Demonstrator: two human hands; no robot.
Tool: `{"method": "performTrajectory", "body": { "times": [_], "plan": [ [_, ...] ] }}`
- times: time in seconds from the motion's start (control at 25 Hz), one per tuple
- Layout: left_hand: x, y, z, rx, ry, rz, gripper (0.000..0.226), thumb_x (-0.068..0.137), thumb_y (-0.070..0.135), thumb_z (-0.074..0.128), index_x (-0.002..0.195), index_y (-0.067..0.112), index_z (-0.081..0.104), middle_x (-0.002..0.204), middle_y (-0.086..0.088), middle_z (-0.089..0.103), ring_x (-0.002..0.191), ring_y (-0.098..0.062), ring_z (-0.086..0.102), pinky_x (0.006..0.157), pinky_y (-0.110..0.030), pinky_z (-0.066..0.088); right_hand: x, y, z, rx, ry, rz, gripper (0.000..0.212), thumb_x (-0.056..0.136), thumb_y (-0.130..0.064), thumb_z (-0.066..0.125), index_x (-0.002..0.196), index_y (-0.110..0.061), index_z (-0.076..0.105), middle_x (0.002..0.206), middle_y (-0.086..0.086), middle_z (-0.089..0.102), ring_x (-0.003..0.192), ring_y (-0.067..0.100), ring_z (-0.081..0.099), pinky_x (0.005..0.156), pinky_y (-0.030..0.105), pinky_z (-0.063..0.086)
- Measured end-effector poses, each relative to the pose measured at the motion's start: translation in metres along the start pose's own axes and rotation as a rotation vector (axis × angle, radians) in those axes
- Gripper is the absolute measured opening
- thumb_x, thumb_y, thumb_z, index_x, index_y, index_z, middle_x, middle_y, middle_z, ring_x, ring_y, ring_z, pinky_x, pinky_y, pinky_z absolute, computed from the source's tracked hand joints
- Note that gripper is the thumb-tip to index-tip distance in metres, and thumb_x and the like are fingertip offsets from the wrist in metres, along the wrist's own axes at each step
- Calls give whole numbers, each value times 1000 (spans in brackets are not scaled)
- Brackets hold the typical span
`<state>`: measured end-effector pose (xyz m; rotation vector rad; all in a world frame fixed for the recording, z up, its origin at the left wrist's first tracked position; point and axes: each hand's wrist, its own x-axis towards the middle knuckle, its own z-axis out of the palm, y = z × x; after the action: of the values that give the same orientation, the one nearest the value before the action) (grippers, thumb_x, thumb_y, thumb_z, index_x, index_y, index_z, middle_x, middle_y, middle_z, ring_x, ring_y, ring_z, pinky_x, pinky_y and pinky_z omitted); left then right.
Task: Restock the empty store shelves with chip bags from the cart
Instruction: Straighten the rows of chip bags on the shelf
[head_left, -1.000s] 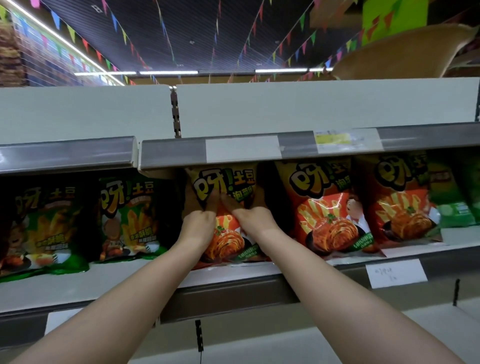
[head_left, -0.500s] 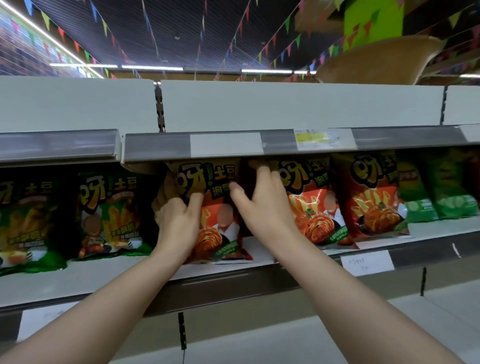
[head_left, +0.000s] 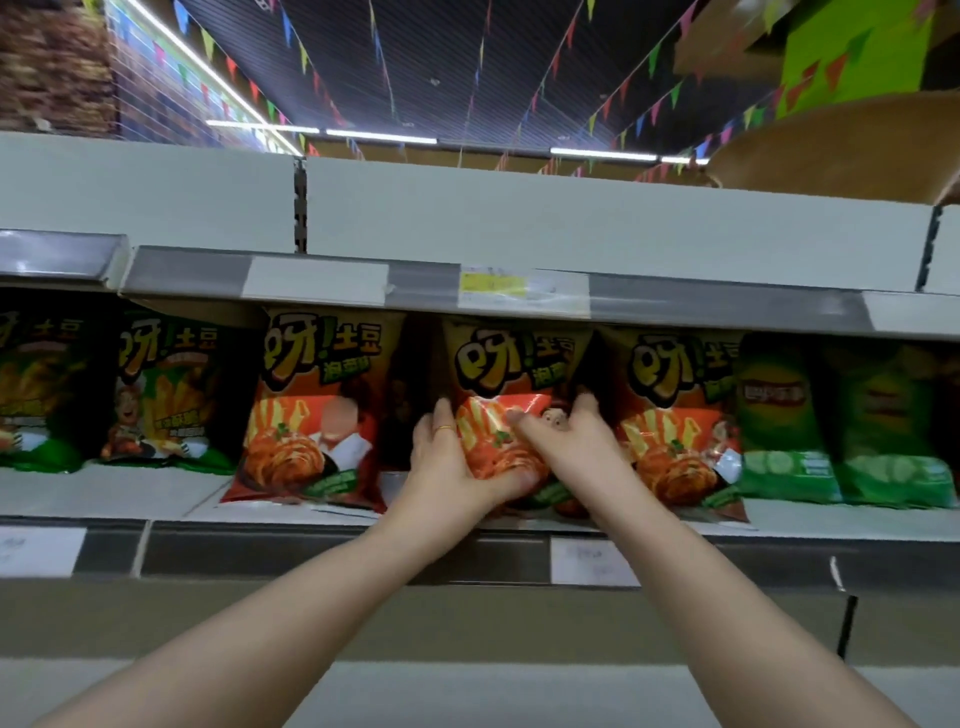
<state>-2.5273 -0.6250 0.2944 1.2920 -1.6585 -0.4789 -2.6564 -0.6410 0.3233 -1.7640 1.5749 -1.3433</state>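
moved: left hand (head_left: 447, 460), right hand (head_left: 579, 449) onto middle orange bag (head_left: 501, 371) | fingers (head_left: 442, 413) clamped on its sides; neighbour bags (head_left: 311, 415) flank it

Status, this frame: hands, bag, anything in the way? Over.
Left hand, right hand: both grip middle bag. Bag standing on shelf. Neighbour bags close either side, none blocking.

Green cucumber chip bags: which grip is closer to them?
Right. The right grip holds the right edge of the middle red chip bag, toward the green cucumber chip bags; the left grip holds its left edge.
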Motion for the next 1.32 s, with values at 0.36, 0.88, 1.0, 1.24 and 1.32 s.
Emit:
{"method": "performTrajectory", "body": {
  "times": [0.36, 0.88, 1.0, 1.24, 1.32],
  "plan": [
    [18, -2, 5, -117, -37, -230, 113, 65, 13, 85, 148, 17, 9, 132, -2, 46, 122, -21, 46, 106, -31, 36, 38, -8, -3, 176, -116, 290, 63, 90, -54, 43, 130, -5, 45, 127, 17, 51, 114, 35, 49, 91, 35, 41],
    [30, -15, 3, -59, -93, -198, 120, 66, 19, 84, 147, 19, -5, 144, -5, 34, 133, -25, 36, 112, -42, 32, 79, 1, 23, 957, -26, 341, 55, 100, -44, 23, 141, -10, 36, 144, 14, 40, 130, 29, 41, 104, 36, 34],
    [32, -20, 3, -35, -97, -180, 114, 70, 22, 82, 147, 20, -3, 144, -4, 33, 133, -24, 36, 112, -41, 32, 92, 5, 30, 925, -47, 322, 56, 100, -43, 23, 143, -7, 32, 146, 15, 37, 133, 31, 38, 106, 38, 33],
    [33, -24, 1, 17, -117, -152, 109, 75, 24, 78, 146, 19, -4, 144, -3, 28, 133, -23, 34, 112, -40, 32, 105, 11, 42, 785, -7, 304, 51, 97, -50, 30, 115, -10, 57, 126, 18, 57, 115, 34, 54, 103, 47, 41],
    [32, -23, -1, 32, -121, -149, 108, 76, 24, 77, 146, 18, -5, 145, -3, 26, 133, -23, 33, 112, -38, 31, 105, 11, 43, 767, -16, 299, 52, 96, -51, 31, 112, -10, 59, 125, 18, 58, 114, 34, 55, 102, 47, 41]
  ]
}}
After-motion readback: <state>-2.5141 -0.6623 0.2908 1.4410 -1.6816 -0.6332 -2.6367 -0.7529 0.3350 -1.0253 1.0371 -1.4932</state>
